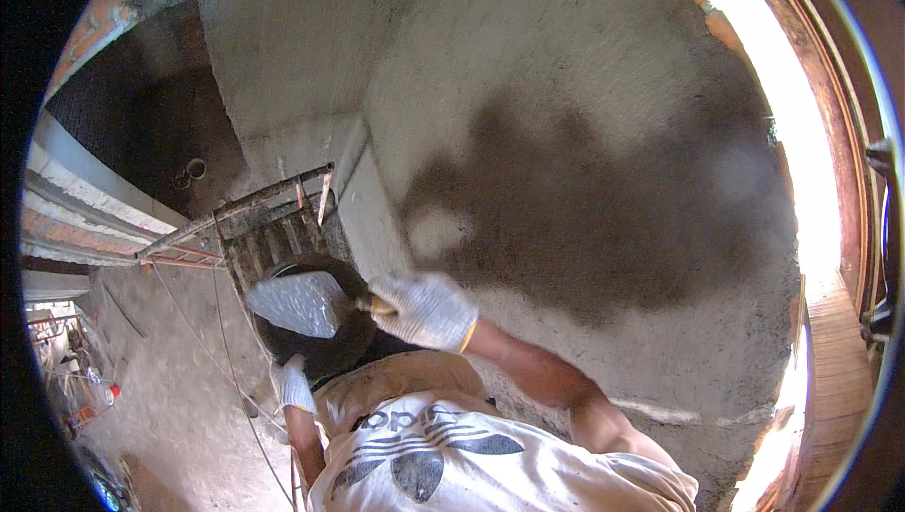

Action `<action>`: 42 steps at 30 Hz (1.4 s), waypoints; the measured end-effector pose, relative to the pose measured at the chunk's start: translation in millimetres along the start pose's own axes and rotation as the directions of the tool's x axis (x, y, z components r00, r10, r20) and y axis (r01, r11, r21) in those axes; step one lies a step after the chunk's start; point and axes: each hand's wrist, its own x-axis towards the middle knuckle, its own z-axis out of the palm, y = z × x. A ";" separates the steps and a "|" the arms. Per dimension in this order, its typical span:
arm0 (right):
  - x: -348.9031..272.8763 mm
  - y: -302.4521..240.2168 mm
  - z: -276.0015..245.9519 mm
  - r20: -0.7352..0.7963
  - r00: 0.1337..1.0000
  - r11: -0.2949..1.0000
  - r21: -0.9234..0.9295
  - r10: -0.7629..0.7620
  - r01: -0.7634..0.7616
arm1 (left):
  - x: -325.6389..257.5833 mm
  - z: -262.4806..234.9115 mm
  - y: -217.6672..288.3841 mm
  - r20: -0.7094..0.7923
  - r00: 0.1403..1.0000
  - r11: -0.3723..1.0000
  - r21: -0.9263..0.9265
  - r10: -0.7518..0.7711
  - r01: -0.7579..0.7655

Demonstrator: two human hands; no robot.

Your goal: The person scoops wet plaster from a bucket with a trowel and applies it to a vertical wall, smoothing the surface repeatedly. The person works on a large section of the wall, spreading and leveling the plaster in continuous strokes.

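Note:
My right hand [424,309], in a pale knitted work glove, is closed round the handle of a trowel [297,303]. The trowel's broad, pointed metal blade is wet and shiny and lies over the mouth of a dark round bucket [351,340]. Much of the bucket's inside is hidden under the blade. My left hand [293,385], gloved too, grips the bucket's near left rim; its fingertips are partly hidden. Ahead and to the right rises a grey rendered wall [566,220] with a large dark, damp-looking patch.
The bucket stands on a scaffold platform [273,248] with a metal rail [236,203] along its far side. A cable [229,342] hangs at the left, above the dusty floor [179,371] far below. A bright opening with a wooden frame [839,323] borders the wall at right.

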 end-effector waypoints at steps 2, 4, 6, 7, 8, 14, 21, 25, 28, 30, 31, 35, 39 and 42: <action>29.6 -4.3 -73.0 0.069 0.996 0.997 0.055 -0.063 0.059 | 7.0 -3.1 -8.7 -0.026 0.991 0.991 -0.027 -0.130 0.129; 62.7 4.5 -142.7 0.012 0.984 0.969 0.181 -0.175 0.170 | 7.9 -2.6 -7.5 -0.039 0.990 0.990 -0.045 -0.133 0.131; 89.6 21.3 -200.2 -0.004 0.938 0.777 0.561 0.346 -0.285 | -0.1 -0.9 0.5 -0.019 0.992 0.991 -0.051 -0.128 0.127; 97.5 29.9 -221.6 -0.218 0.895 0.786 0.585 0.390 -0.200 | -5.0 -0.5 6.2 0.018 0.994 0.993 -0.043 -0.112 0.113; 100.4 37.2 -236.8 -0.397 0.790 0.760 0.637 0.467 -0.129 | -10.4 -0.7 11.9 0.068 0.994 0.995 -0.049 -0.085 0.088; 10.2 23.1 -184.7 -0.767 0.078 0.769 0.639 0.637 -0.002 | -12.1 9.7 32.5 -0.002 1.000 0.997 0.072 -0.026 0.026; -58.4 20.0 -15.4 -0.290 0.876 0.916 0.006 0.384 -0.400 | 6.9 48.2 82.8 0.118 0.979 0.975 -0.123 -0.169 0.183; -23.4 41.2 49.6 -0.294 0.946 0.920 -0.319 0.133 -0.228 | -16.8 75.4 141.1 0.173 0.978 0.993 0.003 -0.113 0.114; 6.4 48.2 71.5 -0.192 0.971 0.894 -0.397 0.142 -0.209 | -27.6 96.6 182.4 0.244 0.968 0.990 0.112 0.057 -0.087; 20.7 47.3 69.6 -0.188 0.976 0.930 -0.326 0.109 -0.166 | -25.2 103.5 205.2 0.213 0.977 0.984 0.172 0.017 -0.055; 25.7 45.2 64.2 -0.195 0.972 0.933 -0.310 0.128 -0.185 | -21.2 105.8 213.6 0.213 0.977 0.984 0.177 -0.010 -0.029; 40.6 29.1 24.3 -0.113 0.982 0.965 -0.200 0.148 -0.169 | 0.3 98.4 236.3 0.221 0.970 0.989 0.125 -0.100 0.074; 77.0 31.4 -14.4 -0.008 0.967 0.967 0.016 0.254 -0.254 | 25.4 89.2 252.8 0.186 0.980 0.997 -0.019 -0.072 0.077; 127.0 72.3 -30.6 0.216 0.961 0.943 0.246 0.171 -0.223 | 39.5 78.6 267.9 0.140 0.985 0.987 -0.107 -0.105 0.120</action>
